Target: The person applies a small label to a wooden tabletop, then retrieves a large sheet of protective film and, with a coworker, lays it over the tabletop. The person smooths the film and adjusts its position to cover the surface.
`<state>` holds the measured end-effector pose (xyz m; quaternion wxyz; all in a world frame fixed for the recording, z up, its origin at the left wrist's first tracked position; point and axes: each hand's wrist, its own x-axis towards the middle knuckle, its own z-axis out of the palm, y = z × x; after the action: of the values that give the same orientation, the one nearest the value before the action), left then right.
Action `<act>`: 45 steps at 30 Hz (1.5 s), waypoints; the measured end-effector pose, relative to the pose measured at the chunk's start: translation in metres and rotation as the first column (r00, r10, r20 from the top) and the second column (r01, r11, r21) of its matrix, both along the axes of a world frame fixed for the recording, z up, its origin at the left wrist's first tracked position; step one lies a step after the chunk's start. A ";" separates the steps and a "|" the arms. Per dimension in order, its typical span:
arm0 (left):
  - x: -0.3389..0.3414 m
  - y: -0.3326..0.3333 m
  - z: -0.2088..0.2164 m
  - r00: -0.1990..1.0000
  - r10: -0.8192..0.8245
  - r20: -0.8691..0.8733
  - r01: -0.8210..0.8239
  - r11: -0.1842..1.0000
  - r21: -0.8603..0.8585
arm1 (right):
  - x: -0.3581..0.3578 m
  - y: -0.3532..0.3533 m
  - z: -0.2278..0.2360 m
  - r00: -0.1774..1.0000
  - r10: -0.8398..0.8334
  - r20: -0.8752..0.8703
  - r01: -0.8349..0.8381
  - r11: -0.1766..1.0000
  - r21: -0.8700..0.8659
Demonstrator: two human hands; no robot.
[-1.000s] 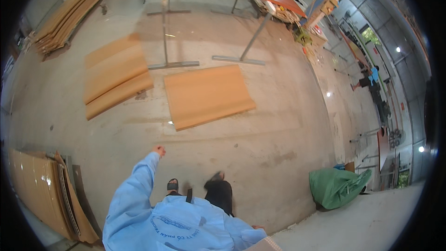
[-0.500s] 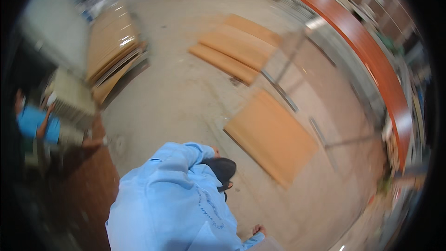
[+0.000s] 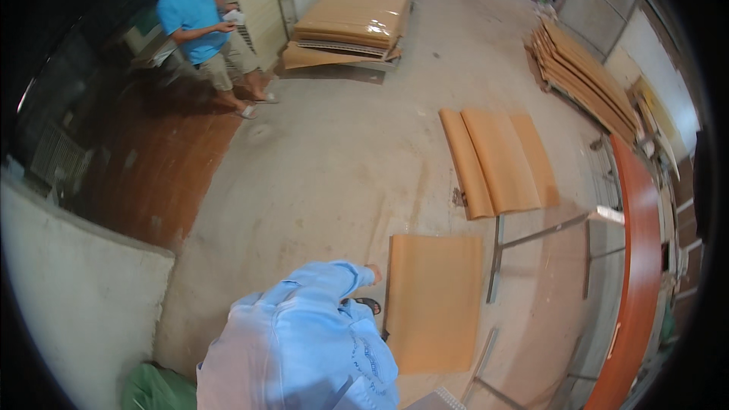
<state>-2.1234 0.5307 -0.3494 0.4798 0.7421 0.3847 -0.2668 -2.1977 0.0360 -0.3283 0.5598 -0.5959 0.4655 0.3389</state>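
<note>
My left hand (image 3: 373,275) reaches out of a light blue sleeve (image 3: 323,282), low in the middle of the view. It is beside the left edge of a flat brown cardboard-like sheet (image 3: 435,304) lying on the floor. The hand is small and its fingers are not distinct, so I cannot make out a grip. Just below it shows a foot in a dark sandal (image 3: 370,305). My right hand is not in view. Farther off, right of centre, lie several overlapping brown sheets (image 3: 497,159).
A metal frame (image 3: 493,258) and a long reddish-brown panel (image 3: 642,273) stand to the right. Brown sheets are stacked at the back (image 3: 357,11) and far right (image 3: 581,68). A person in blue (image 3: 194,19) stands far left holding something white. A low wall (image 3: 83,281) and green bag (image 3: 156,387) are near left.
My view has swung round, so the brown sheet now lies squarer to me. My left hand now appears nearer the sheet's left edge. My right hand, visible before at the lower edge, has left the view.
</note>
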 end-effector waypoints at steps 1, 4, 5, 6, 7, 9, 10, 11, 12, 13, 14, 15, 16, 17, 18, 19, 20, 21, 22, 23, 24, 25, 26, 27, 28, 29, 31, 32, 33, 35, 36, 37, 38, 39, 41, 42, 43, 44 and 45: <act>-0.001 -0.006 0.005 0.999 0.025 0.020 -0.025 1.000 -0.006 | 0.005 -0.008 -0.002 0.999 0.039 -0.016 -0.039 0.999 0.014; -0.013 -0.025 0.013 0.991 0.128 0.046 -0.129 0.991 0.019 | 0.019 -0.049 -0.011 0.987 0.156 -0.034 -0.155 0.987 0.033; -0.022 -0.035 0.014 0.987 0.151 0.051 -0.153 0.988 0.035 | 0.024 -0.069 -0.014 0.981 0.190 -0.037 -0.189 0.981 0.040; -0.035 -0.043 0.014 0.976 0.201 0.084 -0.205 0.977 0.051 | 0.029 -0.089 -0.018 0.975 0.219 -0.031 -0.217 0.975 0.043; -0.050 -0.053 0.014 0.964 0.236 0.123 -0.245 0.967 0.066 | 0.036 -0.110 -0.021 0.970 0.244 -0.022 -0.243 0.969 0.043; -0.089 -0.082 0.014 0.910 0.404 0.096 -0.413 0.905 0.105 | 0.048 -0.156 -0.026 0.953 0.304 -0.002 -0.304 0.952 0.033; -0.111 -0.099 0.016 0.960 0.278 -0.020 -0.266 0.936 0.230 | 0.054 -0.178 -0.027 0.946 0.324 0.010 -0.324 0.946 0.023; -0.128 -0.106 0.020 0.977 0.149 -0.156 -0.091 0.941 0.325 | 0.057 -0.197 -0.028 0.942 0.336 0.014 -0.336 0.942 0.013; -0.149 -0.124 0.025 0.977 -0.038 -0.210 0.104 0.944 0.313 | 0.063 -0.209 -0.032 0.941 0.338 0.016 -0.338 0.941 0.014; -0.165 -0.136 0.031 0.961 -0.116 -0.250 0.182 0.948 0.262 | 0.065 -0.221 -0.036 0.939 0.344 0.013 -0.344 0.939 0.010; -0.181 -0.148 0.037 0.969 -0.029 -0.247 0.088 0.968 0.233 | 0.067 -0.233 -0.039 0.937 0.348 0.004 -0.348 0.937 0.003; -0.197 -0.163 0.042 0.953 0.157 -0.261 -0.118 0.980 0.159 | 0.066 -0.244 -0.042 0.933 0.359 -0.011 -0.359 0.933 -0.005; -0.206 -0.171 0.045 0.951 0.183 -0.248 -0.147 0.976 0.159 | 0.063 -0.253 -0.045 0.930 0.367 -0.032 -0.368 0.930 -0.014; -0.213 -0.178 0.047 0.947 0.205 -0.248 -0.172 0.974 0.148 | 0.059 -0.259 -0.049 0.925 0.375 -0.057 -0.377 0.926 -0.023; -0.218 -0.183 0.047 0.947 0.222 -0.233 -0.194 0.971 0.136 | 0.052 -0.266 -0.052 0.922 0.378 -0.086 -0.382 0.923 -0.035; -0.220 -0.187 0.043 0.946 0.220 -0.239 -0.197 0.973 0.118 | 0.044 -0.271 -0.056 0.918 0.377 -0.122 -0.384 0.922 -0.045; -0.221 -0.191 0.038 0.950 0.216 -0.226 -0.197 0.975 0.105 | 0.036 -0.274 -0.060 0.912 0.377 -0.159 -0.390 0.919 -0.057; -0.221 -0.193 0.032 0.948 0.219 -0.231 -0.199 0.974 0.106 | 0.026 -0.277 -0.065 0.906 0.371 -0.203 -0.391 0.918 -0.066; -0.221 -0.197 0.025 0.976 0.087 -0.197 -0.061 0.989 0.135 | 0.016 -0.277 -0.071 0.896 0.364 -0.256 -0.394 0.916 -0.077; -0.220 -0.206 0.017 0.981 -0.047 -0.186 0.080 0.981 0.175 | 0.005 -0.276 -0.077 0.885 0.343 -0.316 -0.387 0.918 -0.089; -0.219 -0.214 0.010 0.960 -0.203 -0.193 0.240 0.950 0.197 | -0.005 -0.273 -0.086 0.873 0.319 -0.369 -0.376 0.922 -0.093; -0.221 -0.219 0.004 0.946 -0.230 -0.227 0.270 0.948 0.167 | -0.017 -0.267 -0.098 0.866 0.323 -0.381 -0.386 0.917 -0.100; -0.221 -0.234 -0.001 0.918 -0.287 -0.273 0.323 0.941 0.098 | -0.026 -0.260 -0.112 0.884 0.295 -0.362 -0.323 0.946 -0.016; -0.227 -0.251 -0.003 0.877 -0.363 -0.315 0.384 0.923 0.005 | -0.034 -0.254 -0.130 0.903 0.275 -0.329 -0.300 0.953 -0.026; -0.229 -0.260 -0.007 0.826 -0.434 -0.360 0.421 0.899 -0.118 | -0.044 -0.244 -0.152 0.867 0.419 -0.270 -0.457 0.885 -0.092; -0.234 -0.280 -0.007 0.744 -0.520 -0.418 0.537 0.839 -0.088 | -0.047 -0.233 -0.180 0.882 0.442 -0.160 -0.458 0.885 -0.081; -0.232 -0.299 -0.012 0.563 -0.597 -0.572 0.696 0.715 -0.061 | -0.045 -0.205 -0.250 0.856 0.485 -0.180 -0.507 0.855 -0.107; -0.230 -0.306 -0.013 0.469 -0.579 -0.667 0.748 0.662 -0.049 | -0.046 -0.187 -0.287 0.854 0.502 -0.134 -0.520 0.828 -0.212; -0.224 -0.310 -0.016 0.428 -0.549 -0.718 0.779 0.626 -0.014 | -0.039 -0.179 -0.323 0.826 0.551 -0.122 -0.564 0.800 -0.207; -0.212 -0.310 -0.019 0.428 -0.558 -0.711 0.788 0.616 -0.010 | -0.030 -0.170 -0.389 0.568 0.813 -0.125 -0.741 0.440 -0.507; -0.206 -0.306 -0.021 0.423 -0.554 -0.717 0.796 0.606 0.001 | -0.031 -0.166 -0.416 0.854 0.511 0.098 -0.435 0.804 -0.405; -0.201 -0.303 -0.021 0.439 -0.537 -0.721 0.783 0.622 0.013 | -0.018 -0.171 -0.444 0.975 0.209 -0.071 -0.211 0.977 -0.024; -0.198 -0.298 -0.022 0.487 -0.535 -0.690 0.767 0.639 0.047 | -0.012 -0.173 -0.469 0.988 0.111 -0.109 -0.109 0.994 0.026; -0.195 -0.295 -0.022 0.520 -0.523 -0.675 0.753 0.653 0.074 | -0.012 -0.176 -0.487 0.993 0.062 -0.100 -0.063 0.998 -0.006; -0.195 -0.288 -0.024 0.558 -0.503 -0.661 0.735 0.668 0.112 | -0.017 -0.175 -0.520 0.998 -0.034 -0.061 0.028 0.994 -0.107; -0.197 -0.285 -0.026 0.567 -0.499 -0.655 0.731 0.672 0.121 | -0.022 -0.174 -0.533 0.997 -0.072 -0.028 0.066 0.984 -0.163; -0.199 -0.284 -0.027 0.582 -0.508 -0.635 0.725 0.678 0.122 | -0.027 -0.173 -0.543 0.994 -0.107 0.030 0.111 0.966 -0.232; -0.202 -0.283 -0.029 0.580 -0.492 -0.649 0.715 0.689 0.118 | -0.033 -0.175 -0.549 0.987 -0.124 0.104 0.150 0.942 -0.300; -0.203 -0.283 -0.029 0.582 -0.483 -0.654 0.705 0.700 0.110 | -0.037 -0.175 -0.551 0.980 -0.142 0.139 0.183 0.921 -0.344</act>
<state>-2.3266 0.2474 -0.3782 0.0743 0.7836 0.2762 -0.5515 -2.2342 -0.1386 -0.8797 0.4940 -0.6645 0.5350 0.1677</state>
